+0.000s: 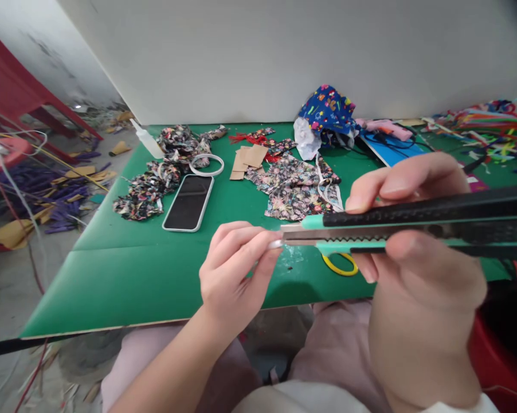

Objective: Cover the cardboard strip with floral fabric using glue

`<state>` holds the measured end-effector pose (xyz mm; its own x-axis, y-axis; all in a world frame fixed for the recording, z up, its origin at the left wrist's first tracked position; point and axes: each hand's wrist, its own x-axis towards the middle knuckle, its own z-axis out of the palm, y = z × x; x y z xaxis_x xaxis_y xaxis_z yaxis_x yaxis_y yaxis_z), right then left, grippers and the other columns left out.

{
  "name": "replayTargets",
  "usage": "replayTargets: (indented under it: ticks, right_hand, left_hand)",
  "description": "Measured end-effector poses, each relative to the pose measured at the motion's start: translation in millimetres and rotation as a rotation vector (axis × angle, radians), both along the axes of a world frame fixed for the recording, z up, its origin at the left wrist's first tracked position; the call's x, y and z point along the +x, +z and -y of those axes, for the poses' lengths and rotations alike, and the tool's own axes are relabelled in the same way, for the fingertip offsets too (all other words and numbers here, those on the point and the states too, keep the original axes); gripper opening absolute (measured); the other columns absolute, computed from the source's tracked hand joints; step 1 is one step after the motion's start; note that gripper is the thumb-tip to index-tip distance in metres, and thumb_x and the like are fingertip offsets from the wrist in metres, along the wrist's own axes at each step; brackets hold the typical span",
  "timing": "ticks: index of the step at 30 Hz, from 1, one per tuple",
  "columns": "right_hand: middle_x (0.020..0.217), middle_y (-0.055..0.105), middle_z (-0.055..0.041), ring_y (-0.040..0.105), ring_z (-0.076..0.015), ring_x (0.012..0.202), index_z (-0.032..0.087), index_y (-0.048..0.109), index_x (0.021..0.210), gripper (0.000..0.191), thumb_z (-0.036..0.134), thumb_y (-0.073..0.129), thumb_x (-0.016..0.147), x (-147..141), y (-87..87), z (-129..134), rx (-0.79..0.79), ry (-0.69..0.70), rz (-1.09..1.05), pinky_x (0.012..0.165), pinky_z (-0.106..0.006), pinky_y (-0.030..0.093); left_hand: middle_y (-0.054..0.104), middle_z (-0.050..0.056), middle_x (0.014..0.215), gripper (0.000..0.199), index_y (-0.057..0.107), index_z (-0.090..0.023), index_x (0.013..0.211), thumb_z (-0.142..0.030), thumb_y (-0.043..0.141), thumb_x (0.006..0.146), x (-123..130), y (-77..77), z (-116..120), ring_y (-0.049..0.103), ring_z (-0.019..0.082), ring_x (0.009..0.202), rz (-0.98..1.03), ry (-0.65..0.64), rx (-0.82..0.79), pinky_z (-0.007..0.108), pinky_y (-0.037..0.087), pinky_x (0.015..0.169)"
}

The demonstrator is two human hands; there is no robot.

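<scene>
My right hand (417, 241) grips a black and turquoise utility knife (430, 221), held level across the view with its blade (299, 234) pointing left. My left hand (237, 267) is closed in a pinch at the blade's tip. Between its thumb and fingers a small white piece (275, 244) shows, mostly covered by the fingertips. Both hands are raised above the green table. Under the knife, a yellow ring (340, 265) lies on the tabletop, partly hidden by my right hand.
On the green table (125, 269) lie a phone (190, 203), a white ring (207, 165), gathered floral fabric (149, 189), cardboard pieces (250, 158) and flat floral cloth (297, 189). A white squeeze bottle (147, 139) stands at the back left. Blue patterned fabric (327, 112) and a pink glue gun (387, 129) sit behind.
</scene>
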<state>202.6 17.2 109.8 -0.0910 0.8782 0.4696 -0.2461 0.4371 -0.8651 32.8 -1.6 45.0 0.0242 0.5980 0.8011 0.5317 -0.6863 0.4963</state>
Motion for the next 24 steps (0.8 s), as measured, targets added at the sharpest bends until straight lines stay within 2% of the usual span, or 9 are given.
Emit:
replayTargets:
  ticks: [4, 6, 10, 12, 14, 16, 22, 24]
  right_hand:
    - [0.089, 0.057, -0.0023, 0.061, -0.0124, 0.064, 0.021, 0.059, 0.089, 0.035, 0.007, 0.069, 0.059, 16, 2.4, -2, 0.097, 0.185, 0.182, 0.035, -0.020, 0.049]
    - [0.088, 0.057, -0.0021, 0.062, -0.0146, 0.068, 0.022, 0.060, 0.084, 0.030, 0.005, 0.067, 0.059, 16, 2.7, -1, 0.094, 0.145, 0.223, 0.035, -0.020, 0.050]
    - [0.081, 0.056, 0.0003, 0.053, -0.0074, 0.047, 0.022, 0.059, 0.080, 0.017, 0.016, 0.065, 0.065, 2, 2.5, 7, 0.013, -0.082, 0.140, 0.025, -0.019, 0.039]
    - [0.077, 0.056, 0.0003, 0.054, -0.0092, 0.050, 0.022, 0.060, 0.080, 0.018, 0.022, 0.068, 0.064, -5, 2.0, 9, 0.044, -0.133, 0.131, 0.030, -0.022, 0.042]
    - [0.076, 0.057, -0.0014, 0.058, -0.0144, 0.059, 0.022, 0.061, 0.078, 0.023, 0.028, 0.074, 0.060, -6, 1.5, 8, 0.110, -0.138, 0.165, 0.042, -0.028, 0.049]
    - [0.075, 0.058, -0.0031, 0.060, -0.0182, 0.064, 0.022, 0.062, 0.078, 0.028, 0.034, 0.077, 0.057, -3, 0.9, 6, 0.170, -0.149, 0.208, 0.049, -0.034, 0.052]
    - [0.076, 0.062, -0.0021, 0.058, -0.0182, 0.063, 0.025, 0.062, 0.080, 0.042, 0.047, 0.079, 0.048, 10, -2.4, 2, 0.380, -0.130, 0.324, 0.048, -0.034, 0.054]
    - [0.078, 0.062, -0.0024, 0.059, -0.0185, 0.064, 0.025, 0.061, 0.081, 0.041, 0.045, 0.079, 0.050, 8, -2.6, 5, 0.318, -0.133, 0.308, 0.048, -0.034, 0.054]
  left_hand:
    - [0.063, 0.002, 0.081, 0.028, 0.064, -0.017, 0.088, 0.001, 0.065, 0.068, -2, 1.3, 0, 0.056, 0.014, 0.078, 0.027, 0.018, 0.015, 0.031, 0.050, 0.069]
    - [0.063, 0.001, 0.079, 0.030, 0.065, -0.017, 0.089, 0.002, 0.065, 0.067, -1, 1.3, 0, 0.057, 0.014, 0.077, 0.039, 0.018, 0.023, 0.031, 0.050, 0.068]
    - [0.063, 0.000, 0.078, 0.033, 0.066, -0.018, 0.090, 0.002, 0.067, 0.065, 0, 0.4, 1, 0.058, 0.014, 0.075, 0.061, 0.050, 0.041, 0.030, 0.051, 0.067]
    - [0.063, 0.000, 0.077, 0.033, 0.067, -0.018, 0.090, 0.002, 0.068, 0.064, -1, 0.2, 2, 0.058, 0.014, 0.075, 0.064, 0.073, 0.055, 0.030, 0.051, 0.066]
    - [0.064, 0.000, 0.076, 0.034, 0.067, -0.018, 0.090, 0.002, 0.069, 0.063, -2, 0.6, 2, 0.058, 0.015, 0.075, 0.062, 0.085, 0.063, 0.030, 0.051, 0.065]
    - [0.065, -0.001, 0.076, 0.034, 0.067, -0.020, 0.090, 0.001, 0.069, 0.063, -4, 1.2, 2, 0.058, 0.015, 0.075, 0.056, 0.091, 0.065, 0.030, 0.052, 0.064]
    - [0.066, -0.002, 0.075, 0.034, 0.066, -0.021, 0.088, 0.000, 0.071, 0.062, -4, 1.2, 3, 0.058, 0.014, 0.075, 0.066, 0.111, 0.062, 0.029, 0.052, 0.062]
    - [0.066, -0.002, 0.075, 0.033, 0.066, -0.021, 0.086, 0.000, 0.070, 0.062, -4, 0.7, 2, 0.058, 0.014, 0.074, 0.084, 0.120, 0.078, 0.030, 0.051, 0.062]
